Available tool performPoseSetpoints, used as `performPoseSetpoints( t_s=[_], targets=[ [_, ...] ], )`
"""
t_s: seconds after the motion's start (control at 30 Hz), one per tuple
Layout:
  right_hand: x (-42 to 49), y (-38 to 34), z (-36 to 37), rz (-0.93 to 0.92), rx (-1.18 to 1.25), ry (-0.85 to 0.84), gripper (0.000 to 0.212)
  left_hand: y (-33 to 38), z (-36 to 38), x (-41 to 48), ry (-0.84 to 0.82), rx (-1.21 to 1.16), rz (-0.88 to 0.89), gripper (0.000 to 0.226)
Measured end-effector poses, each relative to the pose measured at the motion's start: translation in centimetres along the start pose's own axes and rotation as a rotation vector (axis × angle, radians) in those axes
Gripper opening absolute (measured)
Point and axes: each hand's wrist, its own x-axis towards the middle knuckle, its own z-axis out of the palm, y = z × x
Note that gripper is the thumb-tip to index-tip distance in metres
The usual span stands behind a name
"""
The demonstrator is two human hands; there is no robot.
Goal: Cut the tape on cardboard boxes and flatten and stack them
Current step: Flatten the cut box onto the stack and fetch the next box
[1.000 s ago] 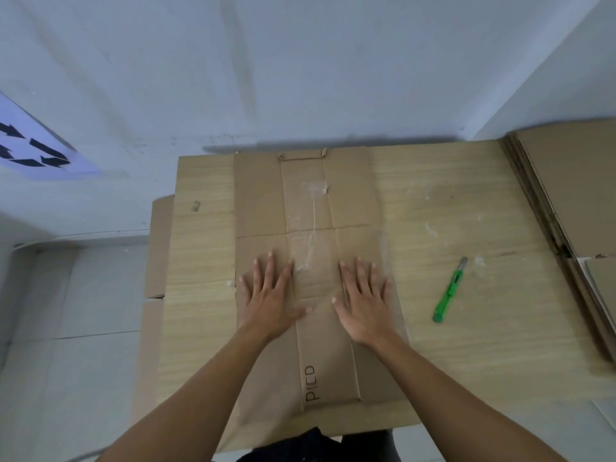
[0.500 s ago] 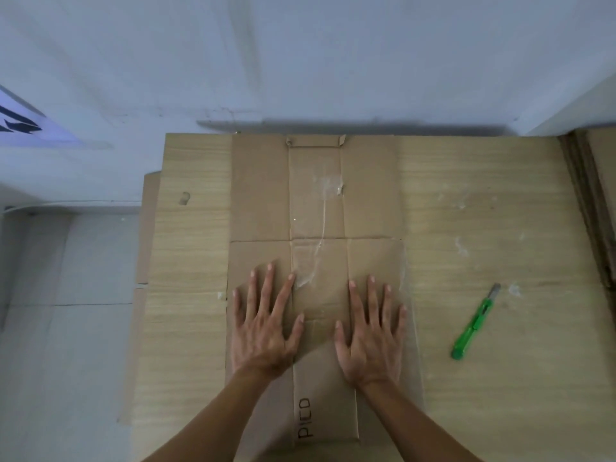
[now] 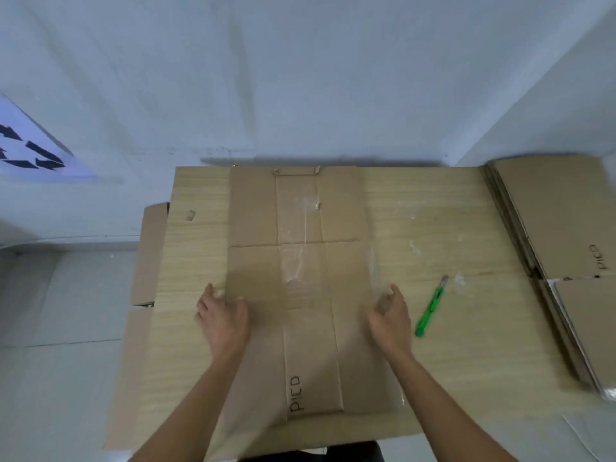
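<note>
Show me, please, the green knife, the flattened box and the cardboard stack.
green knife (image 3: 432, 307), head view, middle of handle.
flattened box (image 3: 296, 208), head view, far centre panel.
cardboard stack (image 3: 550, 211), head view, top sheet.

brown cardboard box (image 3: 300, 228), green cutter (image 3: 430, 310)

Motion blur hides whether the left hand (image 3: 223, 320) and right hand (image 3: 390, 316) grip or merely touch the side edges of the flattened box (image 3: 300, 211). The stack of flattened boxes (image 3: 560, 221) at the right edge of the table (image 3: 450, 361) is cut off by the frame, like the recycling sign (image 3: 30, 155). A speck (image 3: 190, 215) near the far-left corner is too small to identify.
</note>
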Motion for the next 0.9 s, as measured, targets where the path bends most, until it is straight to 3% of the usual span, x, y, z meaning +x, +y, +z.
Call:
performPoseSetpoints(
  t_s=[0.13,0.23,0.3,0.37,0.43,0.6,0.8,0.9],
  targets=[
    [1.0,-0.6,-1.7,0.150,0.301,-0.214,0.059,0.8,-2.1,1.4,-0.227,-0.134,-0.101,0.071],
    [1.3,-1.7,-3.4,0.020,0.312,-0.237,0.026,2.0,-2.7,1.7,-0.333,-0.227,-0.120,0.075],
    [1.3,-2.3,-5.1,-0.060,0.279,-0.192,0.023,3.0,-2.7,1.5,-0.381,-0.379,-0.214,0.072],
    [1.1,-2.4,-7.4,-0.115,0.334,-0.206,0.019,4.0,-2.3,1.1,-0.498,-0.482,-0.265,0.051],
    [0.7,-2.5,-10.0,-0.149,0.387,-0.208,0.019,5.3,-1.7,0.0,-0.563,-0.526,-0.238,0.036],
    [0.2,-3.3,-16.0,-0.241,0.474,-0.135,0.020,10.3,1.0,-3.2,-0.532,-0.694,-0.106,0.025],
    [2.2,-2.0,-24.9,-0.268,0.597,-0.049,0.021,17.8,4.9,-6.7,-0.436,-0.636,0.160,0.019],
    [4.6,0.4,-29.7,-0.237,0.606,0.004,0.021,21.1,7.9,-9.8,-0.555,-0.676,0.169,0.017]
  ],
)
